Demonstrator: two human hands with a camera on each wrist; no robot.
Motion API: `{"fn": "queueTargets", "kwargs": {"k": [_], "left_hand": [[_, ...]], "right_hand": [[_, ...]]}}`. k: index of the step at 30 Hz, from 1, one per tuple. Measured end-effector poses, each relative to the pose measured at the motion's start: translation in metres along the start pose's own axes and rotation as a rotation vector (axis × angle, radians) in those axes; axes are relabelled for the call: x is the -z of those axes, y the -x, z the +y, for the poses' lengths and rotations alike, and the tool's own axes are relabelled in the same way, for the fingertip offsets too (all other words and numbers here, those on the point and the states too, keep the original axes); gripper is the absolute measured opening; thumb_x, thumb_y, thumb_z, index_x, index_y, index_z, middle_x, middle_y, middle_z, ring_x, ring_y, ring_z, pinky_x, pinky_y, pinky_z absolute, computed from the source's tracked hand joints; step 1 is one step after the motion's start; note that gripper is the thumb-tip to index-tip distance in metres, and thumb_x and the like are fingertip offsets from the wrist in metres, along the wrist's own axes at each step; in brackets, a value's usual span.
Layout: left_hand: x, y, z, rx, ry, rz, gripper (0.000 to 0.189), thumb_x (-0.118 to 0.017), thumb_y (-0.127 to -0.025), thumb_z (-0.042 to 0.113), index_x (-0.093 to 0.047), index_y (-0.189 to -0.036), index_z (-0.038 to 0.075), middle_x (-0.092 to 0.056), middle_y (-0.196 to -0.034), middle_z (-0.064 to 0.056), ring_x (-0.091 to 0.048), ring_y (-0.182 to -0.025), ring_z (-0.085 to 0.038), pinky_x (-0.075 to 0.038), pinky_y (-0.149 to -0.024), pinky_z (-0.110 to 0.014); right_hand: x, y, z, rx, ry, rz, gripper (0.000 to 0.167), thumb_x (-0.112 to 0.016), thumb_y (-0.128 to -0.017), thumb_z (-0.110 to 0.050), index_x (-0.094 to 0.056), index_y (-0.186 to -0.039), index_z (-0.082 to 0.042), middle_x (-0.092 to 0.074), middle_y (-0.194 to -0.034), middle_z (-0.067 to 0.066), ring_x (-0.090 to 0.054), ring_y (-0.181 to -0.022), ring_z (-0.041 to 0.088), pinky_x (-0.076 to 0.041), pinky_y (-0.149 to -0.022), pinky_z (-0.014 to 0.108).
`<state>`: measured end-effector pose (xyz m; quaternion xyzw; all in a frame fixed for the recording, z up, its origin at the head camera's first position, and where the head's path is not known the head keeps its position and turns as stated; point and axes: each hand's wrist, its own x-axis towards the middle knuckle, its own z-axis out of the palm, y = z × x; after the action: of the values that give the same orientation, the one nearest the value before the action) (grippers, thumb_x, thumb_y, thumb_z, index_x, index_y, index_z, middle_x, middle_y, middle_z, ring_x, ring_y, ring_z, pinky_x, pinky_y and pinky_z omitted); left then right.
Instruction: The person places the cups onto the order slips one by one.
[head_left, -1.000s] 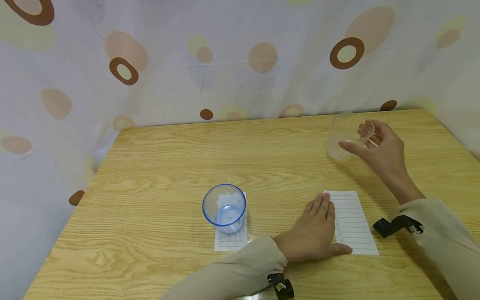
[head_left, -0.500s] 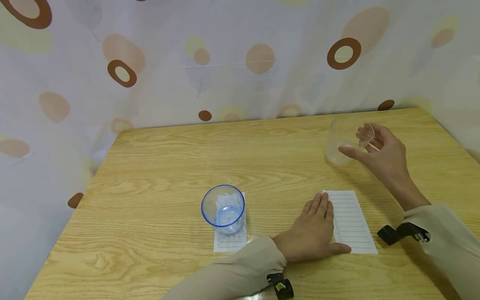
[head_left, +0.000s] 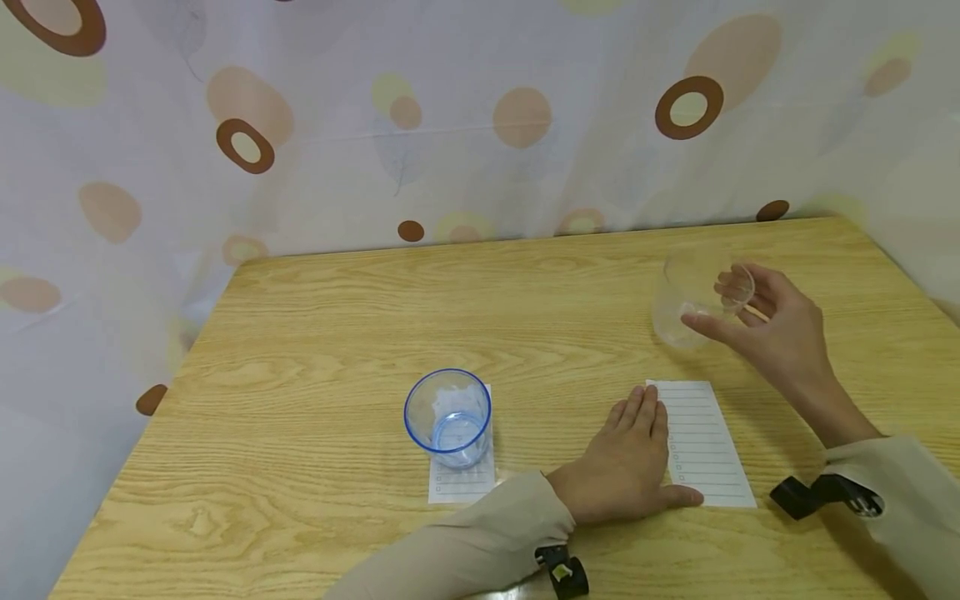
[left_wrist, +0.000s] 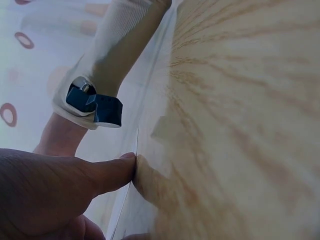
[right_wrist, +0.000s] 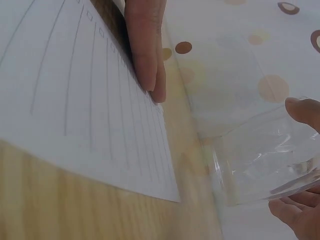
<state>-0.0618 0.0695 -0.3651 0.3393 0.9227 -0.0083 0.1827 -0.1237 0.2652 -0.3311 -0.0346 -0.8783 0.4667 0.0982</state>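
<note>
My left hand (head_left: 621,462) lies flat across the left edge of a lined sheet of paper (head_left: 707,442), fingers straight, thumb at the lower edge. In the left wrist view its thumb (left_wrist: 112,175) rests on the sheet. Farther back on the right, my right hand (head_left: 787,337) grips a clear cup (head_left: 675,304) near its rim, tilted with the mouth towards the hand. The right wrist view shows this cup (right_wrist: 260,165) between the thumb and fingers, beyond the paper. A clear cup with a blue rim (head_left: 457,433) stands upright on a second lined sheet (head_left: 463,490), left of my left arm.
All of this is on a wood-grain table (head_left: 300,333). A white curtain with brown and peach ovals (head_left: 330,167) hangs behind the table and along its left side. Black wrist cameras (head_left: 795,497) sit at both sleeve cuffs.
My right hand has come somewhat nearer to me with the clear cup in its grip. The left hand, both sheets and the blue-rimmed cup stay in place.
</note>
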Motion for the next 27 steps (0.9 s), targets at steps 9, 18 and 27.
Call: {"fn": "queueTargets", "kwargs": {"k": [9, 18, 27], "left_hand": [[0.0, -0.001, -0.001, 0.005, -0.004, 0.009, 0.097, -0.034, -0.086, 0.076, -0.013, -0.155, 0.011, 0.0, -0.162, -0.006, 0.004, -0.147, -0.018, -0.007, -0.117, -0.027], [0.0, -0.001, -0.002, -0.004, -0.008, -0.004, 0.097, -0.034, -0.087, 0.076, -0.013, -0.155, 0.011, 0.0, -0.162, -0.007, 0.004, -0.147, -0.019, -0.007, -0.117, -0.028], [0.0, -0.001, -0.001, 0.001, -0.011, -0.005, 0.097, -0.034, -0.086, 0.076, -0.012, -0.155, 0.012, 0.001, -0.162, -0.005, 0.005, -0.147, -0.018, -0.007, -0.117, -0.027]], "right_hand": [[-0.001, 0.006, -0.001, 0.037, -0.005, 0.015, 0.072, -0.081, -0.08, -0.024, -0.044, -0.142, -0.016, -0.055, -0.127, 0.001, -0.052, -0.121, 0.014, -0.042, -0.089, 0.006], [0.001, 0.014, -0.001, 0.032, 0.01, 0.012, 0.075, -0.081, -0.08, -0.024, -0.043, -0.144, -0.015, -0.055, -0.128, 0.0, -0.052, -0.122, 0.013, -0.042, -0.087, 0.005], [0.003, 0.025, -0.005, 0.059, -0.006, 0.016, 0.073, -0.081, -0.08, -0.021, -0.044, -0.143, -0.016, -0.057, -0.128, -0.003, -0.052, -0.119, 0.003, -0.042, -0.085, 0.004]]}}
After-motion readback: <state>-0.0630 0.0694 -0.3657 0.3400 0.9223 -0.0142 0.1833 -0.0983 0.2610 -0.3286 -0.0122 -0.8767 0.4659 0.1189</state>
